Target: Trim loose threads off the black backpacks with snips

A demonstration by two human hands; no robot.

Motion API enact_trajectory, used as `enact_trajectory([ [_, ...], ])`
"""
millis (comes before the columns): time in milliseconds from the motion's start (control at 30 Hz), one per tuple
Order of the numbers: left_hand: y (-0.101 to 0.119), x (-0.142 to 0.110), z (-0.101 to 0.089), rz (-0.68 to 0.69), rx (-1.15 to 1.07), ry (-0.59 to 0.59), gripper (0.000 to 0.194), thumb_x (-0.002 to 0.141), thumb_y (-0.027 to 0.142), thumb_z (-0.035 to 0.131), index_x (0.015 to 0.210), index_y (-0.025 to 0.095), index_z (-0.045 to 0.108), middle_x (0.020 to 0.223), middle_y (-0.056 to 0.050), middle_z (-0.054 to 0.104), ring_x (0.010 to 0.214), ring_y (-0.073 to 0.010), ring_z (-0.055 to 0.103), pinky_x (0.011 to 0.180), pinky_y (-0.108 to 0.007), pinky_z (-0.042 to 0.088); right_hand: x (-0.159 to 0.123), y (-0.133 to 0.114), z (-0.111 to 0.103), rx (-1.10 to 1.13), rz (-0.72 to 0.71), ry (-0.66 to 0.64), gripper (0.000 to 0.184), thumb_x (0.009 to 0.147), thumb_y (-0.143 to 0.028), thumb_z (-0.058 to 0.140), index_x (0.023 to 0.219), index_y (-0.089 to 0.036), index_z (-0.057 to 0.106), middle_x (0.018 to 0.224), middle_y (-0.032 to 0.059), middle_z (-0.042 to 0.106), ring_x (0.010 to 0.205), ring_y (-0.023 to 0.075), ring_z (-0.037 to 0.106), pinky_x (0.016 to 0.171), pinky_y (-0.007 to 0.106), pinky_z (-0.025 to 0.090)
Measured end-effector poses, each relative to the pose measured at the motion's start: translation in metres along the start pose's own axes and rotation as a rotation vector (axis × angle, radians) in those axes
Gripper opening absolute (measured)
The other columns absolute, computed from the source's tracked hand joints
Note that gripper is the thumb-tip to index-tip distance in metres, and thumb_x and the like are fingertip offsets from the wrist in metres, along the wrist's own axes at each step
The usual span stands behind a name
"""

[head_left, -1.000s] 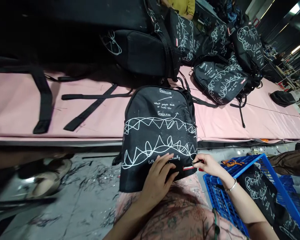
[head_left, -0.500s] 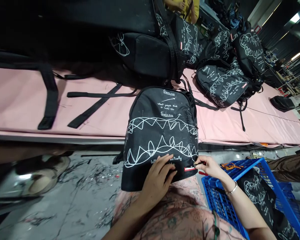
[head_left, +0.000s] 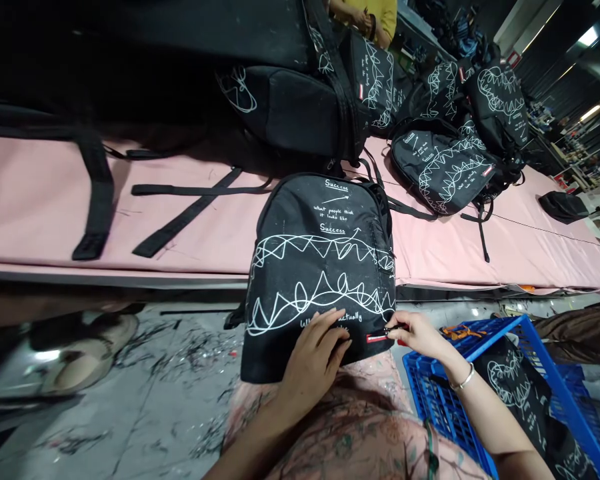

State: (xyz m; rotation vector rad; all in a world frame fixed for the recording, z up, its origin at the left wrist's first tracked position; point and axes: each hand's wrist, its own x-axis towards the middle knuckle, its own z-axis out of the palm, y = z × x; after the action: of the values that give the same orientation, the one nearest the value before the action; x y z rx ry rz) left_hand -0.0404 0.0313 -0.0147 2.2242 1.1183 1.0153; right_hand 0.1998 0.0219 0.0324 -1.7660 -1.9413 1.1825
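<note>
A black backpack [head_left: 325, 260] with white "Success" lettering and scribbled lines leans over the table edge onto my lap. My left hand [head_left: 317, 360] lies on its lower front with fingers spread, covering part of the lettering. Near the bag's lower right corner my right hand [head_left: 417, 333] pinches a small dark pointed tool [head_left: 396, 327]; a bit of red shows beneath the hand. The tool's tip is at the red-and-white label [head_left: 377, 338] on the bag. Most of the tool is hidden by my fingers, so its exact kind cannot be told.
A pink-covered table [head_left: 205, 227] runs across, with loose black straps [head_left: 185, 220] and more printed backpacks [head_left: 445, 167]. A large black bag [head_left: 290, 113] overhangs on the left. Right of my lap stands a blue crate [head_left: 535, 340] holding backpacks. A person in yellow [head_left: 380, 17] is at the back.
The tool tip and my right hand have shifted very slightly left along the label. My left hand and the backpack stay nearly as they were.
</note>
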Motion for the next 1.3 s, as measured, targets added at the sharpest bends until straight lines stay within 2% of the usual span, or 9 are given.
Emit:
enact_trajectory([
  [500,-0.009,0.002,-0.005,0.01,0.007,0.034,0.01,0.084,0.022,0.047,0.089,0.021,0.056,0.119,-0.008,0.055,0.113,-0.0224,0.05,0.097,-0.044,0.042,0.002,0.002,0.013,0.01,-0.084,0.181,0.002,0.077,-0.016,0.06,0.077,-0.019,0.06,0.073,0.0006,0.06,0.071,0.0158,0.054,0.064,0.024,0.038],
  [600,-0.017,0.011,-0.013,0.01,0.012,0.032,0.011,0.084,0.024,0.046,0.087,0.022,0.057,0.115,-0.008,0.058,0.109,-0.0225,0.053,0.091,-0.041,0.047,0.007,0.009,0.017,0.131,-0.077,0.237,0.001,0.078,-0.02,0.058,0.077,-0.019,0.059,0.074,0.0006,0.059,0.071,0.0158,0.053,0.064,0.025,0.038],
  [700,-0.039,0.029,-0.028,-0.008,0.042,0.057,0.013,0.084,0.03,0.047,0.088,0.023,0.057,0.113,-0.008,0.059,0.105,-0.0231,0.055,0.089,-0.04,0.047,0.019,0.019,0.018,0.365,-0.044,0.329,0.013,0.079,-0.031,0.057,0.081,-0.018,0.056,0.075,0.0005,0.057,0.07,0.0153,0.052,0.064,0.025,0.039],
  [800,-0.077,0.058,-0.048,-0.099,0.116,0.146,0.022,0.083,0.038,0.045,0.093,0.021,0.057,0.115,-0.011,0.057,0.107,-0.0258,0.053,0.094,-0.043,0.042,0.038,0.027,0.012,0.462,-0.044,0.392,0.025,0.08,-0.042,0.053,0.083,-0.017,0.053,0.072,0.0001,0.052,0.065,0.0139,0.049,0.062,0.025,0.039],
  [867,-0.106,0.083,-0.061,-0.236,0.201,0.178,0.033,0.081,0.042,0.043,0.098,0.016,0.056,0.118,-0.016,0.055,0.111,-0.0302,0.05,0.096,-0.047,0.038,0.054,0.028,0.005,0.471,-0.059,0.42,0.03,0.079,-0.046,0.052,0.086,-0.017,0.052,0.074,0.0001,0.052,0.065,0.0133,0.048,0.062,0.025,0.04],
  [1000,-0.149,0.132,-0.075,-0.546,0.211,0.083,0.051,0.075,0.043,0.045,0.111,0.008,0.051,0.113,-0.021,0.058,0.107,-0.0337,0.053,0.089,-0.047,0.043,0.097,0.024,-0.014,0.467,-0.068,0.442,0.032,0.071,-0.045,0.061,0.082,-0.016,0.053,0.068,-0.0015,0.051,0.061,0.0131,0.049,0.06,0.025,0.041],
  [1067,-0.158,0.147,-0.075,-0.593,0.198,0.082,0.053,0.075,0.042,0.045,0.115,0.007,0.049,0.108,-0.02,0.06,0.1,-0.033,0.057,0.084,-0.046,0.047,0.121,0.022,-0.022,0.448,-0.058,0.46,0.028,0.071,-0.043,0.059,0.076,-0.016,0.054,0.066,-0.0007,0.053,0.061,0.0137,0.051,0.06,0.025,0.042],
  [1167,-0.16,0.154,-0.068,-0.606,0.217,0.13,0.051,0.077,0.038,0.042,0.118,0.007,0.048,0.111,-0.02,0.059,0.103,-0.0337,0.056,0.087,-0.047,0.044,0.154,0.019,-0.029,0.395,-0.025,0.511,0.024,0.074,-0.039,0.055,0.074,-0.015,0.056,0.072,0.0025,0.057,0.068,0.0155,0.054,0.065,0.027,0.043],
  [1300,-0.162,0.146,-0.061,-0.611,0.217,0.171,0.051,0.079,0.038,0.039,0.119,0.007,0.047,0.116,-0.021,0.056,0.11,-0.0331,0.051,0.093,-0.046,0.041,0.166,0.015,-0.029,0.272,0.016,0.538,0.019,0.075,-0.035,0.054,0.072,-0.016,0.056,0.072,0.0016,0.057,0.068,0.0161,0.053,0.065,0.027,0.041],
])
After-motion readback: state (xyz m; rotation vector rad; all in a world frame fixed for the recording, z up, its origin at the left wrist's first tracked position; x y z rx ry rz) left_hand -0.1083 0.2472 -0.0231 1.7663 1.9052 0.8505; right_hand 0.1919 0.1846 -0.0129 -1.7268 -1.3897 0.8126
